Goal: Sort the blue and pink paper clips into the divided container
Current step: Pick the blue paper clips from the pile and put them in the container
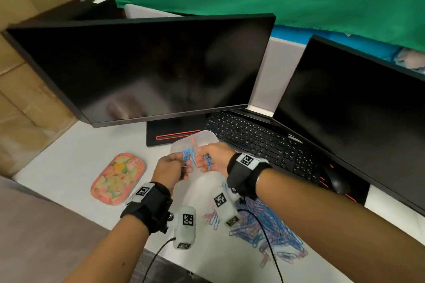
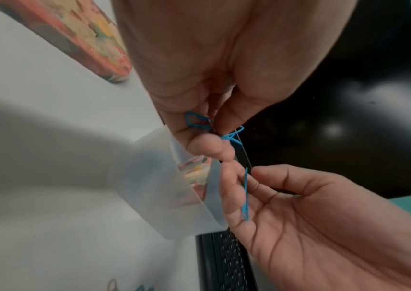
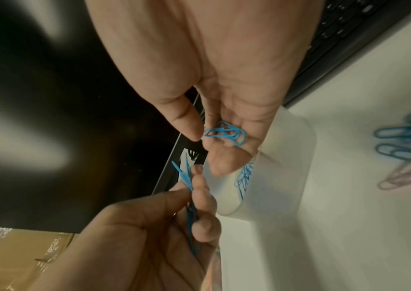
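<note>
On the white desk [image 1: 69, 167], in front of two dark monitors [image 1: 142, 69] and a black keyboard [image 1: 259, 142], I am midway through the blue half of the sort. The loose heap of blue and pink paper clips [image 1: 271, 230] lies at my near right, under my right forearm, plainly still large. The translucent divided container [image 1: 202, 139] stands just beyond my hands, near the monitor's foot; blue clips show in one side and a few pinkish ones in the other. A flowered lid [image 1: 118, 178] lies flat to its left, apart from it.

Both hands hover close together just over the container's near rim. My left hand [image 1: 171, 167] has thumb and fingers curled in, pinching a small bunch of blue clips [image 2: 200, 123]. My right hand [image 1: 212, 158] pinches more blue clips [image 3: 226, 132] between thumb and curled fingers, palm turned toward the left hand.

By my reading, the clips are tangled and I am pulling them apart. The next move calls for freeing them, then letting them fall into the blue side only, clear of the divider.
</note>
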The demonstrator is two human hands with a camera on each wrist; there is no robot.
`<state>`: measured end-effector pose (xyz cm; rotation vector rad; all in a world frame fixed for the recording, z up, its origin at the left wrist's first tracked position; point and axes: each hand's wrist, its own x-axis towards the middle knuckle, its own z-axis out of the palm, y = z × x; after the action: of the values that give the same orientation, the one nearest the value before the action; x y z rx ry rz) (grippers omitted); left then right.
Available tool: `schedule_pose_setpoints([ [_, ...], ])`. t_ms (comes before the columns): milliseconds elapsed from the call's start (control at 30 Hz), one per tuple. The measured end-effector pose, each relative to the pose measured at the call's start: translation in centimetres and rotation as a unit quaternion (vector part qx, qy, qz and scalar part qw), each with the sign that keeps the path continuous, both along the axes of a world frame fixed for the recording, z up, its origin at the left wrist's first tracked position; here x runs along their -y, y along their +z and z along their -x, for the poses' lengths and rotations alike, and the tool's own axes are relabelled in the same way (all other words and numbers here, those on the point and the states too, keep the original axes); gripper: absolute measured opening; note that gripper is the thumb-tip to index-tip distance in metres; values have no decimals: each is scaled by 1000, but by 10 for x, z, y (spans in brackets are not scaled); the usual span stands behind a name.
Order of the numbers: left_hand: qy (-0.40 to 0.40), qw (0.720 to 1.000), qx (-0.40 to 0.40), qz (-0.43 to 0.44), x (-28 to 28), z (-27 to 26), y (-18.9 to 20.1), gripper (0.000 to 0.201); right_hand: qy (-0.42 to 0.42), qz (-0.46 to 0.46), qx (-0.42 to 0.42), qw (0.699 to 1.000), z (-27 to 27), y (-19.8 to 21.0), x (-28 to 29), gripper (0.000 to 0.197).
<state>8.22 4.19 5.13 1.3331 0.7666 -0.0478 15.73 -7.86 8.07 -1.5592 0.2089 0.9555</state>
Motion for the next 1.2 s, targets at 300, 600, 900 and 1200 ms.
schedule_pose_setpoints([
  [300, 43, 999, -4, 7, -16, -12, 3, 25, 9, 87, 45, 995, -16, 0, -33, 8],
  [600, -179, 914, -83, -354, -29, -41, 0, 23, 43, 108, 117, 986, -11, 10, -7, 23],
  [900, -428, 650, -159, -607, -6, -70, 12, 29, 17, 120, 127, 985, 6, -3, 53, 30],
  [1200, -421, 656, -147, -608, -4, -70, 13, 30, 39, 144, 118, 982, 24, -32, 123, 20],
])
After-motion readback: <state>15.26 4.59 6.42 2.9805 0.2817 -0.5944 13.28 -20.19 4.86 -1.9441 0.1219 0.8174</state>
